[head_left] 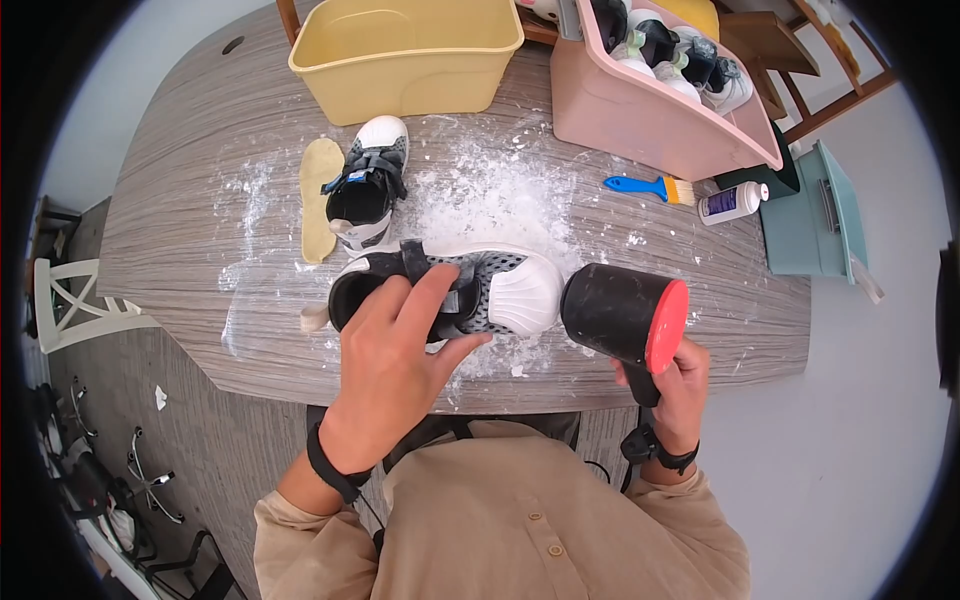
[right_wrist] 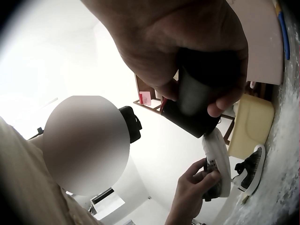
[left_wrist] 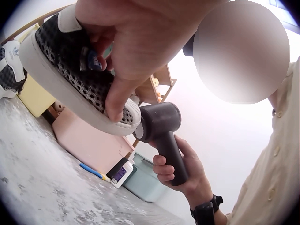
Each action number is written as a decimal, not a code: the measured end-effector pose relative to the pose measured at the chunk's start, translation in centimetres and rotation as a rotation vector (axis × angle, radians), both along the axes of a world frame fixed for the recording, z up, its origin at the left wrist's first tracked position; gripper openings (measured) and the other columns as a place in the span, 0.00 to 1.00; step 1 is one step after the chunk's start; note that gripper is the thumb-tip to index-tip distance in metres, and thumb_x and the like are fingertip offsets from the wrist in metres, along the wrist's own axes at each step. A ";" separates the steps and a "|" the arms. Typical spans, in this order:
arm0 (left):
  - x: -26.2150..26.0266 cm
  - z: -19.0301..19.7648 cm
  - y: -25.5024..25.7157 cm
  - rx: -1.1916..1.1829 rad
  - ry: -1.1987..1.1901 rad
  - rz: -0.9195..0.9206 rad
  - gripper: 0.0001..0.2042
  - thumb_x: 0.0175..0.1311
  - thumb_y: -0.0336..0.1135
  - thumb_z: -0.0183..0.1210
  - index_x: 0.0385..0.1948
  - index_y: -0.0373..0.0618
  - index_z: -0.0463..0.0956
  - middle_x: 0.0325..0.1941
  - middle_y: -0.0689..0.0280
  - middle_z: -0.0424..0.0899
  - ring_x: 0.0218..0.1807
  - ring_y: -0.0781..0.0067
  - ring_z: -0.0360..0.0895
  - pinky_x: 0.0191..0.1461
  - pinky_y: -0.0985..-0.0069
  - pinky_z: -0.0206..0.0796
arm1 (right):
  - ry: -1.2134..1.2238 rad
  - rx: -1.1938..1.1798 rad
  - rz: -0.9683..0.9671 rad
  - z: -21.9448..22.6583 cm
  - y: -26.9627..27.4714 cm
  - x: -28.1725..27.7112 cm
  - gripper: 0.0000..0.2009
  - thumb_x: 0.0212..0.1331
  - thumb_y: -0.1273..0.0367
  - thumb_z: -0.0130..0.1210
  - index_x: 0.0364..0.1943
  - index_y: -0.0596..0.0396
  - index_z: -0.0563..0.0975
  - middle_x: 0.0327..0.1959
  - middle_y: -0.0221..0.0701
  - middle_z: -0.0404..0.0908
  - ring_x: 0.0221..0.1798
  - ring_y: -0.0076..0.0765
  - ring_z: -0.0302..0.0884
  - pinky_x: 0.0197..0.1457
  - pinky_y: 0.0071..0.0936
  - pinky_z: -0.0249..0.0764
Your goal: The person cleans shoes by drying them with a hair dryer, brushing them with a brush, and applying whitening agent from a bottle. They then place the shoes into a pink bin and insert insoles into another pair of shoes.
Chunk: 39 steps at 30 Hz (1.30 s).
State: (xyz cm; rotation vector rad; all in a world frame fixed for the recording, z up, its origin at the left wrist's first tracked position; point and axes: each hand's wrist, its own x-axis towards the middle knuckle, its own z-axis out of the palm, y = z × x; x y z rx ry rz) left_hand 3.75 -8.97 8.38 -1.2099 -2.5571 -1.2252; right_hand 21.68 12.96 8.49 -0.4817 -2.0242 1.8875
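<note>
My left hand [head_left: 383, 355] grips a black mesh shoe [head_left: 525, 293] with a white ribbed toe cap, thumb on the near side and fingers at the straps and opening. The left wrist view has the shoe [left_wrist: 77, 101] raised above the table, sole downward. My right hand [head_left: 684, 390] holds a black hair dryer [head_left: 610, 312] by its handle, with its red end facing away from the shoe. The dryer's nozzle is right at the toe cap. A matching shoe [head_left: 372, 180] lies behind, beside a tan insole [head_left: 320, 200].
White powder and flakes [head_left: 490, 190] cover the middle of the wood-grain table [head_left: 190, 300]. At the back stand a yellow bin [head_left: 410, 85] and a pink bin [head_left: 640, 125] of shoes. A blue-handled brush [head_left: 650, 188], white bottle [head_left: 733, 203] and teal bin [head_left: 805, 225] are at right.
</note>
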 end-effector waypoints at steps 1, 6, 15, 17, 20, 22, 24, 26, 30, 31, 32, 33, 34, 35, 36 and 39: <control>0.0 0.1 0.0 -0.001 -0.004 0.005 0.29 0.38 0.33 0.74 0.47 0.40 0.74 0.26 0.61 0.69 0.27 0.61 0.69 0.30 0.68 0.64 | -0.001 0.002 0.002 0.1 -0.1 -0.1 0.13 0.63 0.66 0.52 0.37 0.66 0.78 0.28 0.34 0.80 0.28 0.24 0.76 0.32 0.21 0.71; 0.2 0.2 0.1 0.000 -0.025 0.027 0.28 0.38 0.35 0.74 0.46 0.40 0.74 0.25 0.61 0.69 0.25 0.61 0.68 0.29 0.68 0.63 | -0.001 0.020 -0.003 0.2 -0.3 -0.1 0.14 0.63 0.65 0.52 0.38 0.67 0.78 0.28 0.36 0.81 0.28 0.25 0.77 0.32 0.21 0.72; 0.4 0.5 0.2 -0.004 -0.021 0.073 0.28 0.39 0.38 0.75 0.45 0.39 0.75 0.21 0.64 0.68 0.21 0.66 0.68 0.24 0.70 0.62 | 0.006 0.158 -0.036 -0.9 0.0 0.4 0.15 0.62 0.64 0.52 0.38 0.67 0.77 0.27 0.39 0.82 0.25 0.28 0.78 0.28 0.22 0.73; 0.5 0.7 0.3 -0.001 -0.021 0.089 0.28 0.39 0.39 0.75 0.45 0.39 0.75 0.20 0.65 0.69 0.20 0.68 0.68 0.23 0.72 0.62 | 0.009 0.176 -0.036 -1.0 0.0 0.5 0.15 0.62 0.65 0.52 0.37 0.67 0.77 0.27 0.38 0.81 0.24 0.28 0.77 0.28 0.22 0.72; 0.5 0.7 0.3 -0.001 -0.009 0.101 0.29 0.39 0.39 0.75 0.45 0.39 0.75 0.20 0.66 0.69 0.20 0.70 0.68 0.23 0.73 0.62 | 0.009 0.172 -0.039 -1.2 -0.1 0.6 0.15 0.62 0.65 0.52 0.38 0.68 0.77 0.27 0.39 0.81 0.25 0.29 0.78 0.28 0.23 0.72; 0.6 0.8 0.3 -0.004 -0.006 0.100 0.29 0.39 0.39 0.75 0.45 0.39 0.75 0.20 0.66 0.70 0.20 0.70 0.68 0.23 0.74 0.62 | 0.000 0.083 -0.032 -1.4 0.1 1.0 0.12 0.61 0.68 0.52 0.38 0.67 0.78 0.30 0.34 0.82 0.31 0.24 0.77 0.35 0.22 0.72; 0.6 0.9 0.3 -0.008 -0.012 0.095 0.29 0.39 0.39 0.75 0.45 0.39 0.75 0.20 0.66 0.70 0.20 0.70 0.68 0.23 0.73 0.62 | 0.020 0.001 -0.045 -1.4 0.0 1.0 0.11 0.61 0.69 0.52 0.37 0.66 0.78 0.31 0.33 0.81 0.33 0.24 0.77 0.37 0.22 0.73; 0.6 0.9 0.4 0.002 -0.018 0.087 0.28 0.39 0.39 0.75 0.44 0.39 0.75 0.20 0.65 0.70 0.20 0.69 0.68 0.23 0.73 0.62 | 0.066 -0.075 -0.075 -1.1 -0.3 0.6 0.12 0.62 0.68 0.51 0.35 0.66 0.78 0.29 0.35 0.81 0.30 0.26 0.78 0.35 0.24 0.74; 0.7 0.9 0.4 0.001 0.008 0.082 0.28 0.39 0.38 0.75 0.44 0.39 0.75 0.21 0.63 0.70 0.21 0.65 0.68 0.24 0.71 0.62 | 0.089 -0.044 -0.047 -0.4 -0.2 -0.1 0.13 0.63 0.67 0.50 0.35 0.67 0.77 0.28 0.37 0.80 0.28 0.29 0.79 0.32 0.25 0.75; 0.7 0.9 0.4 -0.001 0.009 0.079 0.28 0.39 0.38 0.75 0.44 0.39 0.75 0.21 0.63 0.70 0.21 0.64 0.68 0.24 0.70 0.62 | 0.080 -0.034 -0.039 -0.3 -0.2 -0.1 0.13 0.63 0.66 0.50 0.35 0.67 0.77 0.28 0.37 0.80 0.28 0.29 0.79 0.32 0.25 0.75; 0.7 1.0 0.4 -0.002 0.010 0.076 0.28 0.39 0.38 0.75 0.44 0.39 0.75 0.21 0.63 0.70 0.21 0.63 0.68 0.24 0.70 0.62 | 0.071 -0.025 -0.029 -0.3 -0.2 -0.1 0.14 0.63 0.66 0.50 0.35 0.67 0.77 0.28 0.37 0.80 0.28 0.29 0.79 0.32 0.25 0.75; 0.7 1.0 0.4 -0.003 0.012 0.073 0.28 0.39 0.38 0.75 0.44 0.39 0.75 0.22 0.62 0.70 0.22 0.63 0.68 0.25 0.69 0.62 | 0.074 -0.025 -0.027 -0.3 -0.2 -0.1 0.14 0.64 0.66 0.50 0.36 0.67 0.77 0.28 0.37 0.80 0.28 0.29 0.79 0.32 0.25 0.75; 0.7 1.0 0.4 -0.003 0.013 0.074 0.28 0.39 0.38 0.75 0.44 0.39 0.75 0.22 0.62 0.70 0.22 0.62 0.68 0.25 0.69 0.62 | 0.077 -0.025 -0.025 -0.4 -0.1 -0.1 0.14 0.64 0.66 0.50 0.36 0.67 0.77 0.28 0.37 0.80 0.28 0.29 0.79 0.32 0.25 0.75; 0.7 1.0 0.4 -0.003 0.014 0.075 0.28 0.39 0.38 0.75 0.44 0.39 0.75 0.22 0.62 0.69 0.22 0.62 0.68 0.25 0.69 0.62 | 0.080 -0.025 -0.024 -0.4 -0.1 -0.1 0.14 0.64 0.66 0.50 0.36 0.68 0.77 0.28 0.37 0.80 0.28 0.29 0.79 0.33 0.25 0.76; 0.8 1.0 0.4 -0.003 0.015 0.075 0.28 0.39 0.38 0.75 0.44 0.39 0.75 0.22 0.62 0.69 0.22 0.62 0.68 0.25 0.69 0.62 | 0.079 -0.024 -0.023 -0.4 -0.1 -0.1 0.14 0.64 0.66 0.50 0.36 0.68 0.77 0.28 0.37 0.80 0.28 0.29 0.79 0.33 0.25 0.76; 0.8 1.0 0.4 -0.005 0.021 0.081 0.28 0.39 0.38 0.75 0.44 0.39 0.75 0.22 0.62 0.69 0.22 0.62 0.68 0.25 0.69 0.62 | 0.080 -0.024 -0.021 -0.4 -0.2 -0.1 0.14 0.64 0.65 0.50 0.37 0.68 0.77 0.28 0.37 0.80 0.28 0.29 0.79 0.33 0.25 0.76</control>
